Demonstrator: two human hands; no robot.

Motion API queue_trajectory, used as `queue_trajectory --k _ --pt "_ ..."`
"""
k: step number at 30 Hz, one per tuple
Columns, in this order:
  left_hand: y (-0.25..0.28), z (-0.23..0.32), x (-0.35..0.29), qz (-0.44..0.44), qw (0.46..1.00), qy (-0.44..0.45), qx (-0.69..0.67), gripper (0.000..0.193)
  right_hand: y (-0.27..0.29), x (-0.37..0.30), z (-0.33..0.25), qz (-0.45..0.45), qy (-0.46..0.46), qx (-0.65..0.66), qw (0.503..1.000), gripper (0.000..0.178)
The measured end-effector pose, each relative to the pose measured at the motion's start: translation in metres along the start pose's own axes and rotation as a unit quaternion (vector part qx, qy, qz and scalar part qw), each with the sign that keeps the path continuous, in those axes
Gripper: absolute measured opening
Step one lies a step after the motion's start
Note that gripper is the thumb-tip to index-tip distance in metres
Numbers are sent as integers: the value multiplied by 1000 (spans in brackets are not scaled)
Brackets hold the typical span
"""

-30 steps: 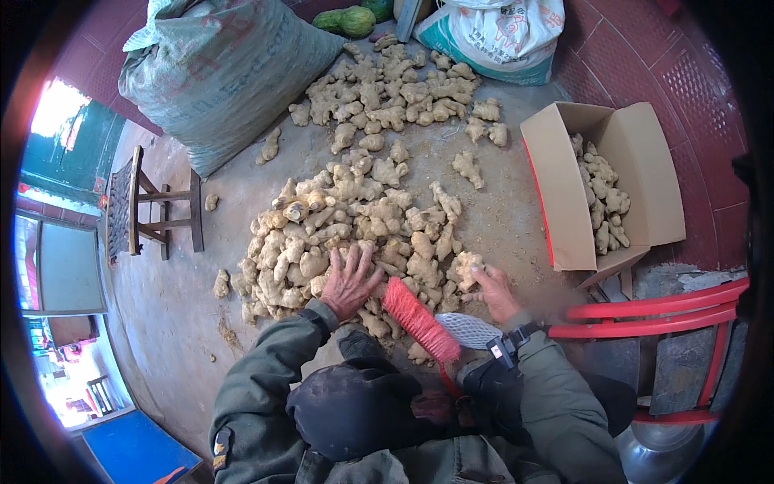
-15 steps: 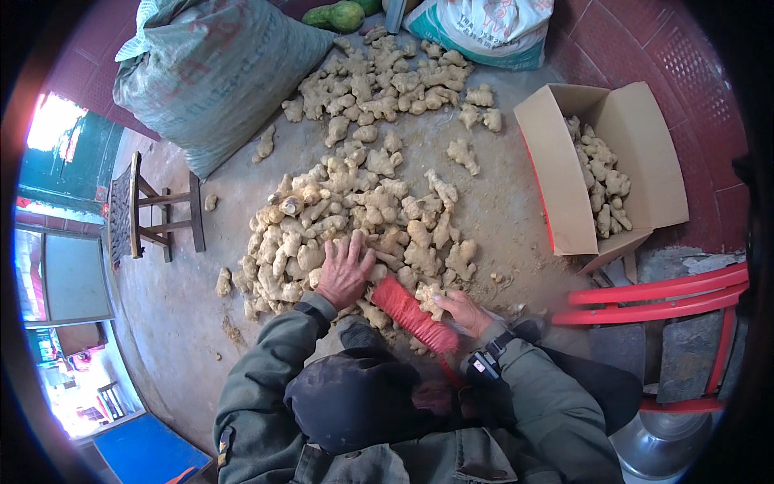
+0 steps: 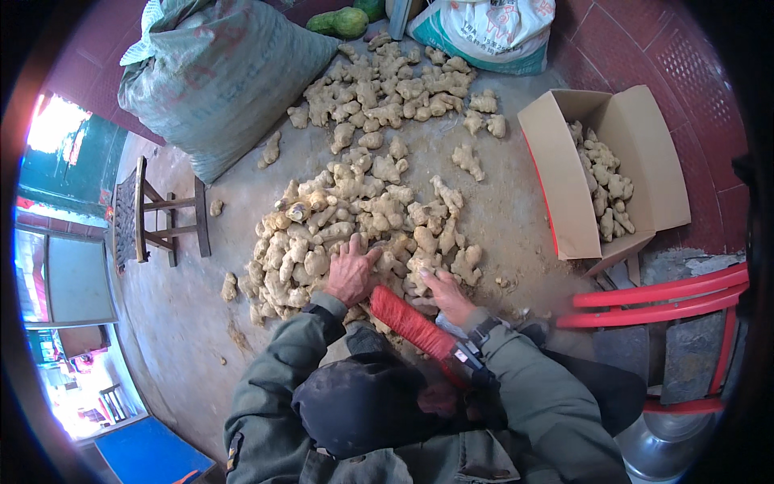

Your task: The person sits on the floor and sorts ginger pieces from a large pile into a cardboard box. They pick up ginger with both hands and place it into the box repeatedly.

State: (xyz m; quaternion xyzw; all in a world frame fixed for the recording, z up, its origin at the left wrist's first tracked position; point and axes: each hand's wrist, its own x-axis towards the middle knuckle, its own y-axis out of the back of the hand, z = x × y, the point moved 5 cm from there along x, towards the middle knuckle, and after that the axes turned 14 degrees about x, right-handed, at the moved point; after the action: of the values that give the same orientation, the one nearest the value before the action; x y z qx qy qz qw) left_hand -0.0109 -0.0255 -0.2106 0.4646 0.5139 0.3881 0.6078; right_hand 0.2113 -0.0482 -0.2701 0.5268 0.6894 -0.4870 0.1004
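Observation:
A large heap of ginger roots [image 3: 322, 242] lies on the floor before me. My left hand [image 3: 350, 274] rests on its near side, fingers apart, palm down on the roots. At the heap's near right edge my right hand [image 3: 448, 297] has its thumb and fingers closed around a ginger root [image 3: 418, 278]; the fingertips are partly hidden. A long red, sleeve-like thing [image 3: 411, 323] slants between my hands towards my right wrist. Its surface looks ridged, and I cannot make out its exact kind.
More ginger [image 3: 387, 89] is spread farther back, near a big grey-green sack [image 3: 226, 81] and a white sack [image 3: 492, 32]. An open cardboard box [image 3: 576, 194] at the right holds ginger. A red-framed chair [image 3: 661, 306] stands near right, a wooden stool [image 3: 165, 218] at left.
My right hand has moved forward and slightly left, from over the red thing to the heap's edge, with a ginger root at its fingers. My left hand stays on the heap.

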Motion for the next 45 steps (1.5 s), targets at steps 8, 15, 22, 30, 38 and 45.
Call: queue_trajectory --k 8,15,22,30,38,45 --pt "1 -3 -4 -17 991 55 -118 59 -39 23 15 69 -19 70 995 47" --pt "40 17 -18 73 986 -5 -150 51 -31 16 30 0 -34 197 980 49" --pt "109 64 10 51 989 -125 -64 48 -25 -2 4 -83 1 360 929 47" --pt "202 190 61 121 942 -313 -23 54 40 -57 -107 -80 189 389 898 51" --pt "292 292 126 241 869 -388 -191 74 134 -135 -318 -84 488 351 795 52" --pt "236 189 106 154 932 -298 -139 63 237 -126 -339 175 436 323 822 66"
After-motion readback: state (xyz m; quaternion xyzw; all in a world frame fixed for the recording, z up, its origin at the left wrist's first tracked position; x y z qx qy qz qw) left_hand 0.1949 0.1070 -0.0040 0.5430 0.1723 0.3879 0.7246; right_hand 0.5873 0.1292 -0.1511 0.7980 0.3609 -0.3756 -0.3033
